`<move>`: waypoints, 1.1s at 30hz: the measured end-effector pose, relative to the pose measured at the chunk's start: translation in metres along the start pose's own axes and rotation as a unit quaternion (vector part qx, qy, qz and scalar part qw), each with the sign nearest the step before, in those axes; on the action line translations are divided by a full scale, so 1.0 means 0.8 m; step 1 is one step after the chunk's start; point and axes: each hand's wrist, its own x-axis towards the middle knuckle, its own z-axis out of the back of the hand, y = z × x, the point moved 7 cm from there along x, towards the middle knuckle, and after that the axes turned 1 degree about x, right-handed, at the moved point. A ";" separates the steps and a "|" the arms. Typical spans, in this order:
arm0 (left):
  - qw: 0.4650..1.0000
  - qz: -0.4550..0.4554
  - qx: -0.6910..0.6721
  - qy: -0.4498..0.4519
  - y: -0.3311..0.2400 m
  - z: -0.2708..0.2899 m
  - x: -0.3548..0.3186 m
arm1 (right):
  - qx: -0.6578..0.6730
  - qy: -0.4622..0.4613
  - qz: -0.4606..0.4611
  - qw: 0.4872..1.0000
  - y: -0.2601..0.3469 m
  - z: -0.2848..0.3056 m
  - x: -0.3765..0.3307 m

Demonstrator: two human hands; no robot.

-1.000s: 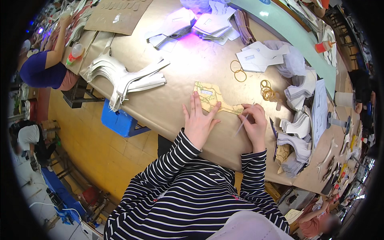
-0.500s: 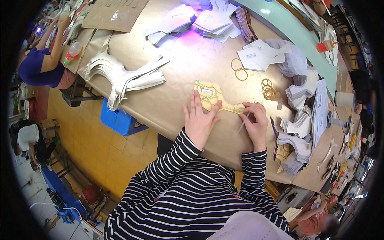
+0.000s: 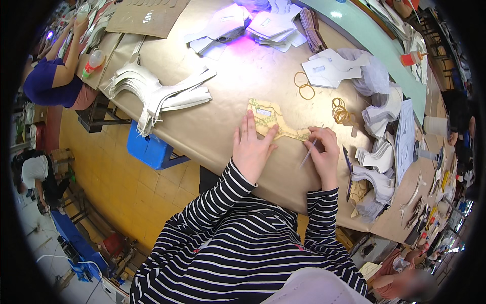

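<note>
- Table surface [image 3: 217, 137]: over the last second its things have kept their places and both hands have barely shifted, so the work remains a steady hold.
- White strip stack [image 3: 152, 93]: by the surface's left edge, well apart from the hands.
- White cut pieces [image 3: 377, 156]: crowd the surface's right edge, limiting room beside the right hand.
- Left hand [image 3: 252, 152]: palm down, thumb spread from the fingers, fingertips on the yellow piece [image 3: 271, 121], which lies inward of the surface's near edge.
- Right hand [image 3: 324, 152]: pinches a slim pale rod [image 3: 305, 159] by the piece's narrow end; whether it also grips the piece, I cannot tell.
- Rubber bands [image 3: 346, 117]: loose, beyond the right hand.
</note>
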 end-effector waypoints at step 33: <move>0.990 -0.052 0.047 -0.123 0.014 0.019 0.007 | 0.005 -0.024 0.010 1.000 -0.007 0.000 -0.002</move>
